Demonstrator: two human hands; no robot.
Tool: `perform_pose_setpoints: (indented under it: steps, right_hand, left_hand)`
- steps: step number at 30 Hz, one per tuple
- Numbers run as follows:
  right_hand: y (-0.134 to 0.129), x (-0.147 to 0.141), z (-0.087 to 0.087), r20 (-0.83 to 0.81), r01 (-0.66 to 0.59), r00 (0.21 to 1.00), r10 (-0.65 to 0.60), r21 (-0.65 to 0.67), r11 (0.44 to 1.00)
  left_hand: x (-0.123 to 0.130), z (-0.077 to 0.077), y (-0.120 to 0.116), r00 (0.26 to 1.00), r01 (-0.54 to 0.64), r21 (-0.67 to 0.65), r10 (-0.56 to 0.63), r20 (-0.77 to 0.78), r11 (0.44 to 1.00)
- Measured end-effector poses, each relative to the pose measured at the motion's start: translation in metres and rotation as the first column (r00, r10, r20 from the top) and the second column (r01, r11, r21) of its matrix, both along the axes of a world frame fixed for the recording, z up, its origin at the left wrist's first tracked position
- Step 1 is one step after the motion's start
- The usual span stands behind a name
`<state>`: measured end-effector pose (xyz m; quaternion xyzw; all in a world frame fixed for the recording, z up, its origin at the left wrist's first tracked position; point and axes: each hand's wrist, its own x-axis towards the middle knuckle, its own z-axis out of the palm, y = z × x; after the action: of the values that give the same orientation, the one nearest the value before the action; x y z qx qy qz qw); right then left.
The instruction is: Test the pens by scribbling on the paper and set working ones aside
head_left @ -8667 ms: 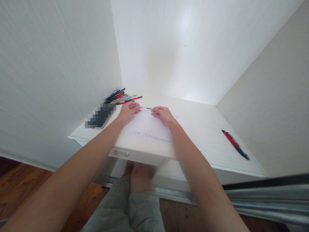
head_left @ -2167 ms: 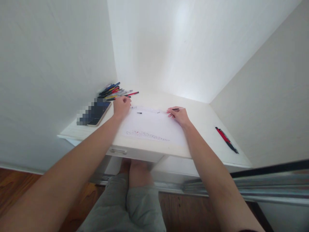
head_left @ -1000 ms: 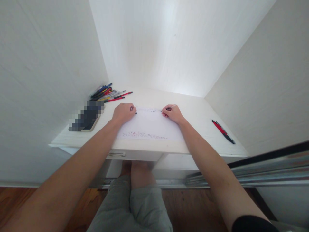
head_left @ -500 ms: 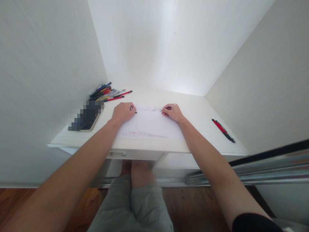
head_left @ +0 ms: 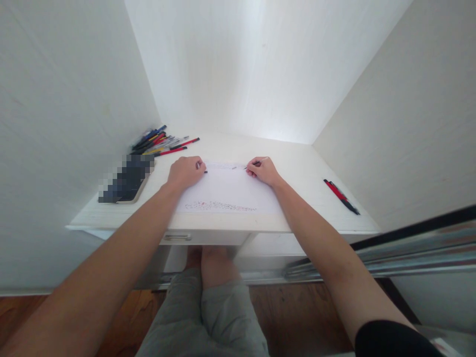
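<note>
A white sheet of paper (head_left: 226, 186) lies on the desk, with small dark and red marks along its near edge and faint lines at its far edge. My right hand (head_left: 262, 170) is closed around a thin pen (head_left: 256, 163), its tip at the upper right part of the sheet. At the sheet's upper left rests my left hand (head_left: 186, 171), fingers curled round a small object whose dark end (head_left: 206, 172) sticks out below them; most of it is hidden. A short greyish mark or piece lies on the paper between the hands.
Several pens and markers (head_left: 158, 142) are heaped at the desk's back left. A phone (head_left: 128, 181), partly pixelated, lies at the left. Red and black pens (head_left: 341, 197) lie at the right. White walls enclose the desk (head_left: 297, 198) at the back and sides.
The view has shifted slightly, so the desk and its items appear a little further left. Both hands keep their grips and stay in nearly the same places on the paper.
</note>
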<state>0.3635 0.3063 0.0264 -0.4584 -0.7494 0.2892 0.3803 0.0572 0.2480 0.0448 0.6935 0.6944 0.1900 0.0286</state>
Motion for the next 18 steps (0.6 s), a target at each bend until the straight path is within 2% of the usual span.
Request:
perform_pose_setpoints:
  steps: [18]
  right_hand:
    - [0.0017, 0.0013, -0.0019, -0.008, 0.037, 0.999, -0.037, -0.012, 0.999]
  left_hand:
    - [0.0003, 0.002, -0.0007, 1.0, 0.001, -0.005, -0.001, 0.0, 1.0]
